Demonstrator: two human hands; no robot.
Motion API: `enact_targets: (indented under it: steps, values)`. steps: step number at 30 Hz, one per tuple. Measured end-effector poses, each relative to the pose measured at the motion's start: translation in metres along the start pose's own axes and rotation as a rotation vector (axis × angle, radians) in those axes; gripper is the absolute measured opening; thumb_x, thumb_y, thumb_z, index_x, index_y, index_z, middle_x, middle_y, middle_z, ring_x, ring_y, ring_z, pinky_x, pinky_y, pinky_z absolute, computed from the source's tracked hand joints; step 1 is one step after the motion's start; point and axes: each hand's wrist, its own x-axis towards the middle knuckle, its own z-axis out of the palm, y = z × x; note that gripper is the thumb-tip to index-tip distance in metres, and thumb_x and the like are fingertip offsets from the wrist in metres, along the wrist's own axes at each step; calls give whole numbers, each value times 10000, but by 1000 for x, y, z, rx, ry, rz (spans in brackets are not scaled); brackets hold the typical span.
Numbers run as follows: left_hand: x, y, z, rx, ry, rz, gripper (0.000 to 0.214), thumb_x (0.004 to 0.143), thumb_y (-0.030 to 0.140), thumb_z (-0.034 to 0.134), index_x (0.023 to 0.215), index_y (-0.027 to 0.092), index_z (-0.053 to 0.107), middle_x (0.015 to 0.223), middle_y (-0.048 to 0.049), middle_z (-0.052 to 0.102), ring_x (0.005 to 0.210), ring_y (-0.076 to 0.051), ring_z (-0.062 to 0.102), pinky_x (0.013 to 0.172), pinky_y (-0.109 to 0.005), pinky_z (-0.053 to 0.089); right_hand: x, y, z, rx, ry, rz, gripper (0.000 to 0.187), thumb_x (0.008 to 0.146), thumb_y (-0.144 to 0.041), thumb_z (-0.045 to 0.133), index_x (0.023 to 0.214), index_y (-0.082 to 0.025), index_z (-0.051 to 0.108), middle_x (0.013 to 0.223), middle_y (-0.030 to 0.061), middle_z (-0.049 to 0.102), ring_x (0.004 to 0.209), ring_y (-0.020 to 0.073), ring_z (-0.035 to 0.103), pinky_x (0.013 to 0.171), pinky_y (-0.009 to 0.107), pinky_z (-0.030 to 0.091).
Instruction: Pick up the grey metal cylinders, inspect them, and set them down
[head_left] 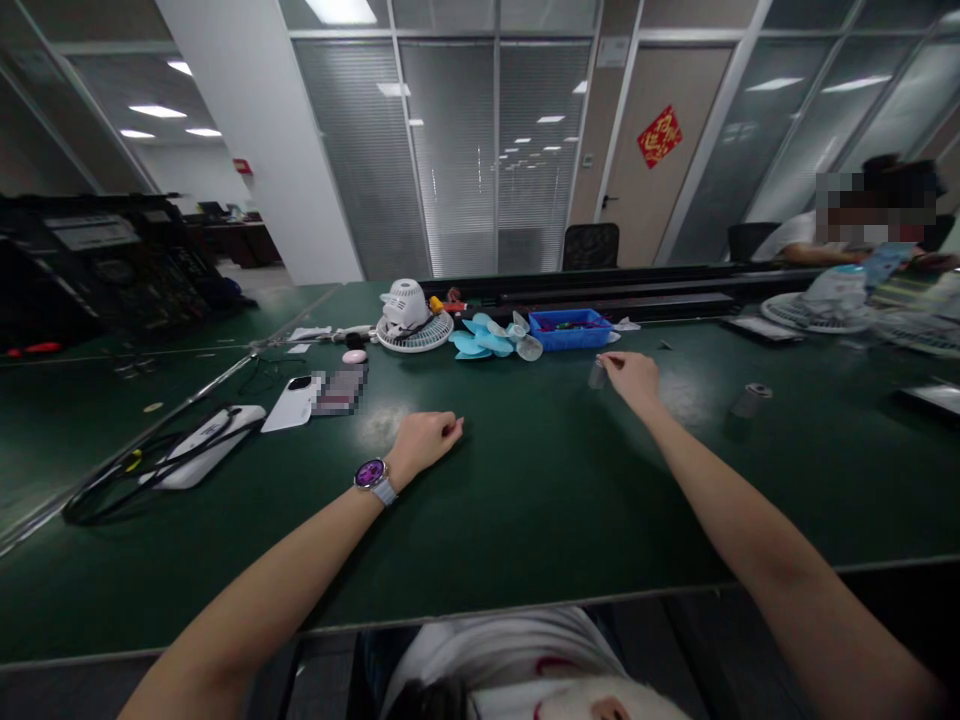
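Note:
My right hand point(631, 378) reaches out over the green table, thumb and fingertips pinched at the top of a small translucent grey cylinder point(597, 377). The cylinder looks upright, at or close to the table surface. To the right stands another small grey cylinder point(750, 402) with a wider, angular top. My left hand point(426, 440), below a wrist with a watch point(370, 476), rests on the table with its fingers curled into a loose fist. I see nothing held in it.
Behind my hands are a blue tray point(571, 338) with small parts, light-blue fan blades point(480, 340) and a white fan housing point(406, 318). On the left lie a white phone point(292, 404) and a white device point(206, 450) with black cable. A co-worker point(795, 240) sits at the right.

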Motion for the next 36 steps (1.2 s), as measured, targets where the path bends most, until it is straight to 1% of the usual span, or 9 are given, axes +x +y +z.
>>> enact_targets:
  steps: [8, 13, 17, 19, 21, 24, 28, 31, 36]
  values:
    - [0, 1, -3, 14, -40, -32, 477, 966, 468, 353, 695, 199, 638, 660, -49, 674, 577, -166, 574, 540, -279, 288, -5, -10, -4, -166, -151, 41, 436, 939, -481, 447, 1148, -238, 743, 1023, 157, 728, 954, 308, 676, 812, 391, 486]
    - [0, 0, -2, 14, -58, -60, 477, 962, 478, 349, 702, 202, 638, 664, -53, 674, 584, -166, 582, 536, -277, 288, -13, 6, 20, -3, -106, 60, 637, 826, -568, 614, 1343, -196, 593, 1096, 139, 715, 1005, 289, 671, 868, 394, 501]
    - [0, -2, 0, 10, -41, -73, 466, 957, 483, 356, 681, 212, 617, 655, -52, 671, 587, -177, 588, 536, -280, 278, -14, 14, 33, 174, -79, 112, 551, 765, -501, 706, 1196, -161, 650, 975, 114, 738, 904, 246, 699, 829, 368, 526]
    - [1, -3, 1, -5, -33, -91, 462, 952, 488, 363, 673, 217, 612, 651, -51, 669, 580, -179, 586, 533, -279, 278, -18, 0, 31, 265, -68, 94, 499, 753, -487, 720, 1129, -163, 665, 946, 107, 739, 856, 228, 705, 795, 356, 538]
    - [1, -4, 2, -25, -30, -117, 455, 944, 495, 373, 671, 220, 613, 650, -51, 665, 578, -182, 585, 529, -276, 277, -29, -28, 27, 414, -98, 24, 468, 755, -469, 725, 1113, -175, 660, 944, 91, 739, 822, 205, 706, 772, 338, 548]
    - [2, -3, 0, -42, -35, -165, 445, 933, 509, 387, 678, 226, 617, 655, -51, 660, 584, -195, 585, 527, -275, 274, -57, -85, 25, 698, -286, -130, 454, 760, -458, 735, 1120, -194, 649, 976, 69, 737, 805, 176, 701, 752, 314, 558]
    - [2, -1, -5, -57, -24, -218, 458, 935, 525, 383, 685, 224, 622, 641, -50, 644, 571, -193, 572, 528, -275, 283, -95, -141, 29, 851, -510, -253, 486, 716, -456, 780, 1106, -192, 657, 962, 57, 735, 807, 178, 696, 748, 309, 557]
    - [4, 3, -8, -147, 64, -201, 443, 940, 534, 396, 792, 216, 667, 705, -48, 677, 609, -182, 588, 556, -271, 346, -112, -151, 29, 865, -554, -303, 467, 730, -457, 769, 1096, -189, 661, 951, 48, 730, 813, 180, 692, 757, 311, 551]
    - [14, 22, -12, -488, 114, -73, 413, 930, 500, 477, 1158, 220, 675, 1109, -69, 718, 827, -181, 649, 702, -282, 493, -119, -145, 25, 787, -538, -364, 455, 759, -442, 744, 1140, -212, 651, 980, 39, 719, 829, 185, 682, 764, 321, 535]
